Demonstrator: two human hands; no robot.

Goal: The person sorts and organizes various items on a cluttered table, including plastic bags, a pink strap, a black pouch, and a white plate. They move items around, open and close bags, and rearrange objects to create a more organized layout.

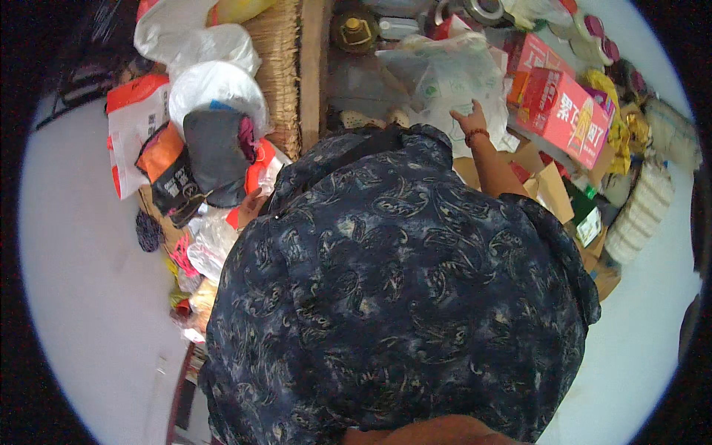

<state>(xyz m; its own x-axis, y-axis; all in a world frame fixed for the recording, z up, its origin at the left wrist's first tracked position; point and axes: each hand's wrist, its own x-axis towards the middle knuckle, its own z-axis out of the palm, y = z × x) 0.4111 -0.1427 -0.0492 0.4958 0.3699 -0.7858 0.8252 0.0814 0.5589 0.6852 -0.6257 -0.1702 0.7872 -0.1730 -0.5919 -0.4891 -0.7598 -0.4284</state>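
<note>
My right hand [470, 118], with a beaded bracelet on the wrist, reaches over a translucent plastic bag [445, 78]. Its thumb and index finger are spread and nothing shows between them; whether the fingertips touch the plastic is unclear. On the other side, my left hand [252, 207] is partly hidden behind my dark paisley shirt [400, 289]. It is beside a red-and-white bag [269, 167], under a dark grey cloth-like item [214, 153]; any grip there is hidden. A crumpled clear plastic bag [214, 250] lies just below that hand.
Red printed cartons [567, 114] and opened cardboard boxes [553, 192] crowd the right, with a striped white roll [639, 214] beyond. A woven straw mat [283, 72] edges a wooden beam [312, 72]. A dark jug with a yellow cap [354, 32] stands at the back.
</note>
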